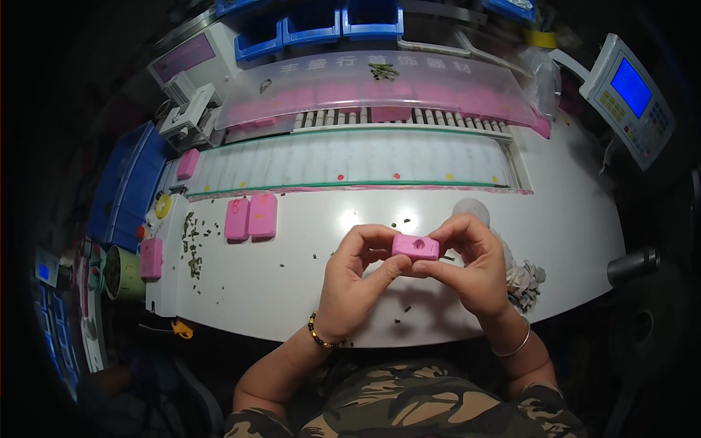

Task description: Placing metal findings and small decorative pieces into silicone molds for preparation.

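Above the white table I hold a pink rubber mold [406,247] between both hands, its edge with a round hole facing up. My left hand [358,274] grips the left end, thumb at the near side and fingers behind. My right hand [475,266] pinches the right end in the same way. The mold looks closed; its inside is hidden. Two more pink molds, one [237,219] with a red mark and one [263,216] beside it, lie to the left on the table.
Small dark green pieces [193,248] are scattered at left. Behind is a glass-topped light strip [350,157] with rollers and a clear cover [321,95]. Crumpled whitish scraps [526,285] lie by my right wrist. A control panel [629,95] stands at right, blue bins [310,28] at the back.
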### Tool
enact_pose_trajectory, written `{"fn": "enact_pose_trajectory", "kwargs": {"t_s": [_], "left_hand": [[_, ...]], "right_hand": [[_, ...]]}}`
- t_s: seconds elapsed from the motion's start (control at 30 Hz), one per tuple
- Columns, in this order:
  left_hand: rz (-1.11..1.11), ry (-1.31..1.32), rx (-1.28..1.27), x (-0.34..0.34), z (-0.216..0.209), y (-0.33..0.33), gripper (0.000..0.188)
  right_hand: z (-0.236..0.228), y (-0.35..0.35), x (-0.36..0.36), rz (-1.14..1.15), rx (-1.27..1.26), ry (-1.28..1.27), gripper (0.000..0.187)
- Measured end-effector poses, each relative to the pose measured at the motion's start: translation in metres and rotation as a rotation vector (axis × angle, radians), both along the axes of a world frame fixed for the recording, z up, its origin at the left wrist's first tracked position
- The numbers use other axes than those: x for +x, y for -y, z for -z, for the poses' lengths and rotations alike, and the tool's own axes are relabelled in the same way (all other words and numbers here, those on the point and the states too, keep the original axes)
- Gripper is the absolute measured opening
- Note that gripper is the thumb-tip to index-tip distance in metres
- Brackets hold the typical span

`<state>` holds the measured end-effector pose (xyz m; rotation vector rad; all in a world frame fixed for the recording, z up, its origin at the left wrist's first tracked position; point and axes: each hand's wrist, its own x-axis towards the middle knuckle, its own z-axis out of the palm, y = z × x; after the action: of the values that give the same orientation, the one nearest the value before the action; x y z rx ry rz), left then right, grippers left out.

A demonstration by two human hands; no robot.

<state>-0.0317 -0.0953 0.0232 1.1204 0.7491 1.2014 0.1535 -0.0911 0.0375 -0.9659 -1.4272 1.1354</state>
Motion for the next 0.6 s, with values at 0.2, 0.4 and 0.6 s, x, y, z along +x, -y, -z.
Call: {"fn": "enact_pose_trajectory", "kwargs": {"t_s": [0.2, 0.4, 0.6], "left_hand": [[-0.372, -0.706, 0.752, -0.006, -0.003, -0.005, 0.044], [-0.237, -0.751, 0.452, -0.028, 0.006, -0.045, 0.037], [-0.543, -1.116, 0.302, -0.14, 0.026, -0.136, 0.037]], "right_hand": [[-0.002, -0.015, -0.012, 0.071, -0.138, -0.214, 0.036], [0.002, -0.014, -0.02, 0.031, -0.229, -0.248, 0.03], [0.008, -0.001, -0.004, 0.012, -0.265, -0.135, 0.035]]}}
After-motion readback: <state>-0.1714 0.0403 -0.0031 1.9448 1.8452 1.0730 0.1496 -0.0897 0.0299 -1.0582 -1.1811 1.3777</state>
